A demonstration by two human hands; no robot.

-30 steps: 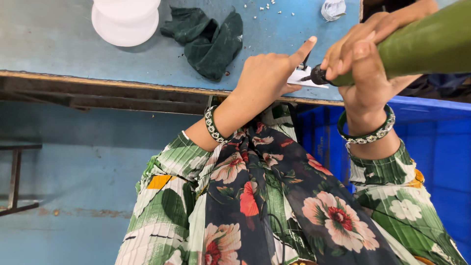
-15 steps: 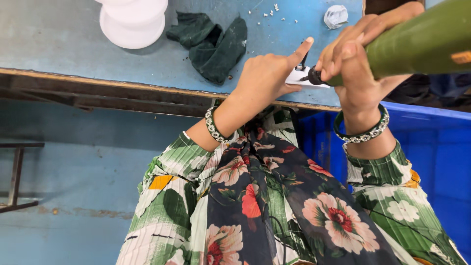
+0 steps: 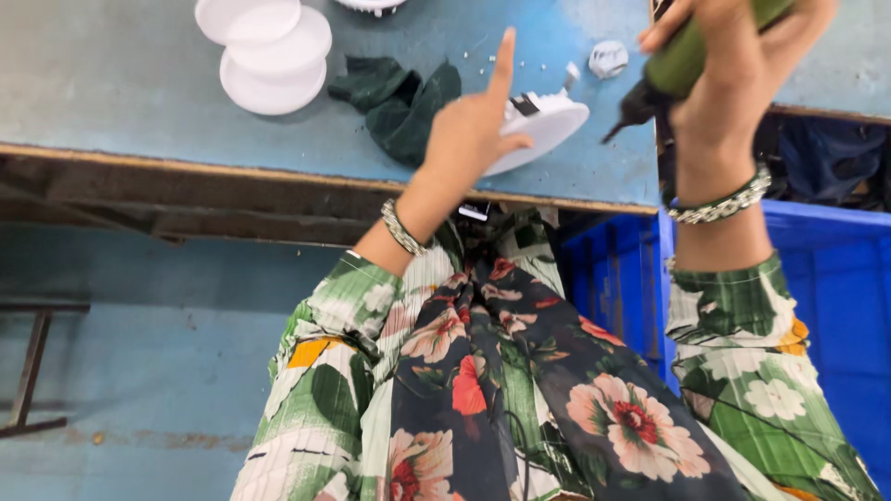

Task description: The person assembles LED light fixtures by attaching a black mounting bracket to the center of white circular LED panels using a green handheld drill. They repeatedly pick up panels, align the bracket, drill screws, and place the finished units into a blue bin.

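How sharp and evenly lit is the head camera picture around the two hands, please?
Head view: even, soft light with no glare; the left hand on the white round part is slightly motion-blurred, as is the right hand gripping the green screwdriver; wide-lens bending shows along the table edge.

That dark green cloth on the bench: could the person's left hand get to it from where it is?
Probably yes. The left hand rests on the round white part, and the dark green cloth lies right beside it on the blue bench, with nothing between them.
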